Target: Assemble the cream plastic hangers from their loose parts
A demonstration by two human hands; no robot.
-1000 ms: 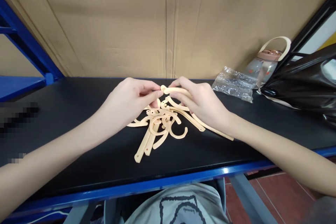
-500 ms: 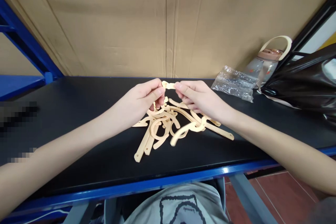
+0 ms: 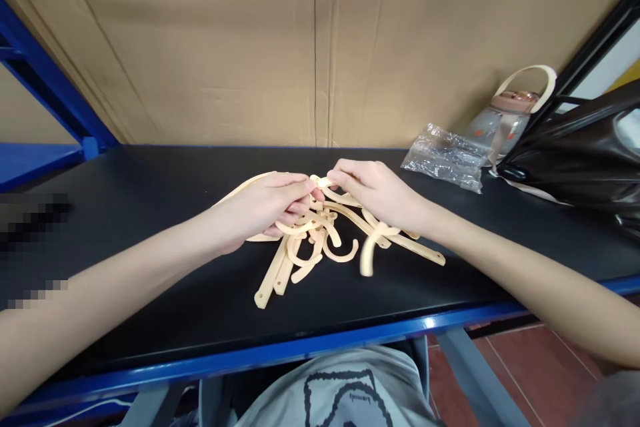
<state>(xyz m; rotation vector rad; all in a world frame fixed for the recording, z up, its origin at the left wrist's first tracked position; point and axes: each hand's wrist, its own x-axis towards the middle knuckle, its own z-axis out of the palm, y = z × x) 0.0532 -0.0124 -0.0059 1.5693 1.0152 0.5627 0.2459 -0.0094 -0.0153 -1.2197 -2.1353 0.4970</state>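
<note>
My left hand [image 3: 287,203] and my right hand [image 3: 373,190] meet just above the middle of the black table. Their thumbs and fingers pinch a cream folding clothes hanger [image 3: 321,181], its small middle part showing between the fingertips. A long curved arm sticks out behind my left hand, and a hooked piece [image 3: 369,257] hangs below my right hand; what joins them is hidden by the fingers. Under both hands lies a loose pile of cream hanger parts [image 3: 300,257], some curved like hooks, others straight with holes at the ends.
A crumpled clear plastic bag [image 3: 445,157] lies at the back right, beside a bottle [image 3: 505,120] with a loop handle. Farther right is a shiny black bag [image 3: 585,153]. A cardboard wall [image 3: 200,47] stands behind the black table [image 3: 175,307], which has a blue front edge.
Both hands have come down slightly and closer together. The hooked piece below my right hand has swung to the right, and a curved arm now shows behind my left hand.
</note>
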